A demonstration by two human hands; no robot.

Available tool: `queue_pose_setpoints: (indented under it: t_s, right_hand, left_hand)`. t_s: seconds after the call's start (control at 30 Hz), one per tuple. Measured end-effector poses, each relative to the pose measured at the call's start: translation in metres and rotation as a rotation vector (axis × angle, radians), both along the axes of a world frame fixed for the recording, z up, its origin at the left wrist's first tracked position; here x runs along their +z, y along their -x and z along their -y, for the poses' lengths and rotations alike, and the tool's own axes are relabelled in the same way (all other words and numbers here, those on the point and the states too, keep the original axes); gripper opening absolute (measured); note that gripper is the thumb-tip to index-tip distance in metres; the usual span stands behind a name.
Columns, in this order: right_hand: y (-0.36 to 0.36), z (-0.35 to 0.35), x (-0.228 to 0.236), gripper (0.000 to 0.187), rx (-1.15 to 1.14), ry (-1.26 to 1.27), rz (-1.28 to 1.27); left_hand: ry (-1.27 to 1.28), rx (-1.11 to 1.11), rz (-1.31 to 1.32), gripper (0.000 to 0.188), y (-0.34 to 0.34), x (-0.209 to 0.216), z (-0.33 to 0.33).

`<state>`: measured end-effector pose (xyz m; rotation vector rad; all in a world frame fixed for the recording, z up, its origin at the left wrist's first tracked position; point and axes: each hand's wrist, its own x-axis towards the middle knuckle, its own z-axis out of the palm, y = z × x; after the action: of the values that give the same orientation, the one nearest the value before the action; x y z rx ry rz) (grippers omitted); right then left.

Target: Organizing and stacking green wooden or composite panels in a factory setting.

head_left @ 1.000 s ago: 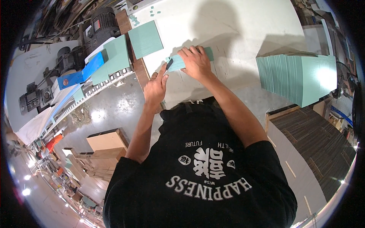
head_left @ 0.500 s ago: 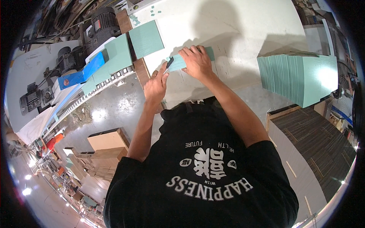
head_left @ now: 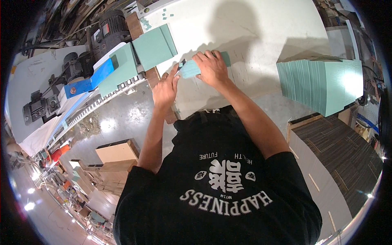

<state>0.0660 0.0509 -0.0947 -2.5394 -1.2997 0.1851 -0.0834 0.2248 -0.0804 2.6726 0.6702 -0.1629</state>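
Left fingers [head_left: 174,70] of yours close around a slim dark cutter [head_left: 178,70], the index stretched forward along it toward the tip, the rest curled in beneath. Your right fingers [head_left: 200,57] arch over a green strip [head_left: 189,70], half spread, their tips toward its far edge and the thumb by the near edge, so you seem to have it pinned as much as gripped. That strip lies flat on the white table [head_left: 286,24] under your right fingers, one end showing past them on the right, the other reaching left to the cutter. Lines run along it; you cannot tell from here whether it is one piece or several laid together.

It looks light, thin and fairly stiff, with a smooth face that may slide if pressed unevenly, and narrow ends that could chip. The long edges look like the best hold, thumb against fingers, well back from the blade end.

Beyond your left fingers and to their left lies a squarish green panel [head_left: 152,48]; farther ahead of them are small green scraps [head_left: 165,17]. Well to the right of your right fingers stands a thick stack of green boards [head_left: 304,83].
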Motion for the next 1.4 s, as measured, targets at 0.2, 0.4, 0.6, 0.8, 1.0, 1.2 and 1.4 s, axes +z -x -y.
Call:
queue_pose_setpoints:
  t_s: [0.2,0.4,0.6,0.8,1.0,1.2,1.4]
  right_hand:
    - [0.003,0.002,-0.007,0.064,0.011,0.005,0.035]
    - [0.002,0.002,-0.004,0.062,0.002,-0.006,0.000]
    - [0.002,0.002,0.000,0.061,0.008,-0.044,0.012]
    - [0.002,0.001,0.000,0.063,-0.006,-0.020,-0.016]
    - [0.002,-0.001,0.002,0.064,-0.010,-0.015,-0.033]
    - [0.000,-0.002,0.002,0.064,-0.017,0.011,-0.042]
    - [0.001,0.001,-0.001,0.066,-0.008,0.035,-0.027]
  left_hand:
    - [0.047,0.173,0.023,0.050,-0.033,-0.004,-0.060]
    - [0.106,0.060,0.119,0.047,-0.028,0.004,-0.027]
    - [0.270,0.096,0.090,0.047,0.003,0.007,0.017]
    - [0.175,0.026,0.162,0.047,0.016,0.002,0.028]
    - [0.061,-0.017,0.120,0.045,0.014,0.005,0.024]
    - [0.037,0.012,0.083,0.045,0.011,0.001,0.025]
    - [0.154,0.171,-0.035,0.046,0.001,0.004,0.019]
